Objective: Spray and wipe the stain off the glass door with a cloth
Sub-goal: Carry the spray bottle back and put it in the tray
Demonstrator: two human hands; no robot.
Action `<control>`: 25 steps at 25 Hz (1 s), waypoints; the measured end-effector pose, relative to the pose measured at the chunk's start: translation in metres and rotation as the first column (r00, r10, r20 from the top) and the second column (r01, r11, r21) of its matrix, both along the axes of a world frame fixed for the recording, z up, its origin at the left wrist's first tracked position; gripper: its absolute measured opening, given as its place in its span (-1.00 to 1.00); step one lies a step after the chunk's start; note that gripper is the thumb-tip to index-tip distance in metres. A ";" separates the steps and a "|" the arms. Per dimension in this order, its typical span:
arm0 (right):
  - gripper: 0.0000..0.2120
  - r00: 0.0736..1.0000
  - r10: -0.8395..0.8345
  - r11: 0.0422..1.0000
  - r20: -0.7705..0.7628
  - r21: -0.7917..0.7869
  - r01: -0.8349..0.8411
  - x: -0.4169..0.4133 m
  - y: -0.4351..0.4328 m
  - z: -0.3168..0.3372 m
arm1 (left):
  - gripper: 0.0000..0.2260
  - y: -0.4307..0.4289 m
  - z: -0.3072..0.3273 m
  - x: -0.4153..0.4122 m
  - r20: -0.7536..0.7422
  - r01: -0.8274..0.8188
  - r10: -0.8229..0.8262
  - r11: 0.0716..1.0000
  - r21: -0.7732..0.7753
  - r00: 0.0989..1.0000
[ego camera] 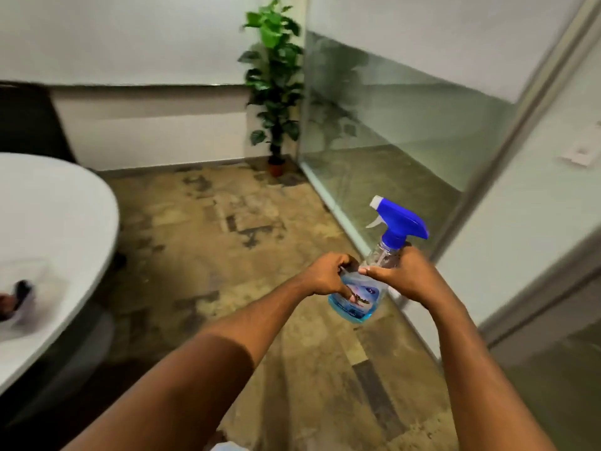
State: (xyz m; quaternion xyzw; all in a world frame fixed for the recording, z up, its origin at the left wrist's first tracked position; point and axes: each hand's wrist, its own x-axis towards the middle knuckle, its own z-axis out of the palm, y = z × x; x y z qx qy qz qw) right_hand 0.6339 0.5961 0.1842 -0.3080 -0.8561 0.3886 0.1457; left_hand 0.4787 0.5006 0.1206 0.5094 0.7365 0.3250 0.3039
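While both hands (328,278) grip, clear plastic spray bottle (374,275)

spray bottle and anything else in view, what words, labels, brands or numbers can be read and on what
Spray bottle label: red brand lettering and a small round logo, partly under the left hand and motion-blurred; not readable.
White plate on the frosted glass panel: no legible text.
Small dark object on the white table: too blurred to show any text.
Right hand grips the bottle neck; the blue trigger head carries no print.
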 end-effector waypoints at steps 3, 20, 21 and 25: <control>-0.66 0.997 0.074 0.997 0.027 -0.001 -0.074 -0.080 -0.039 -0.008 | -0.53 -0.061 -0.008 -0.059 -0.026 -0.146 0.146 0.989 -0.007 0.989; -0.69 0.900 0.436 0.900 0.023 -0.011 -0.436 -0.486 -0.317 -0.046 | -0.43 -0.388 -0.052 -0.400 0.107 -0.631 0.635 0.772 -0.075 0.765; -0.68 0.888 0.459 0.888 0.012 -0.004 -0.459 -0.502 -0.331 -0.047 | -0.38 -0.407 -0.051 -0.415 0.133 -0.621 0.633 0.774 -0.120 0.763; -0.64 0.836 0.546 0.837 -0.053 0.000 -0.547 -0.558 -0.379 -0.047 | -0.39 -0.486 -0.064 -0.467 -0.079 -0.732 0.757 0.593 -0.335 0.649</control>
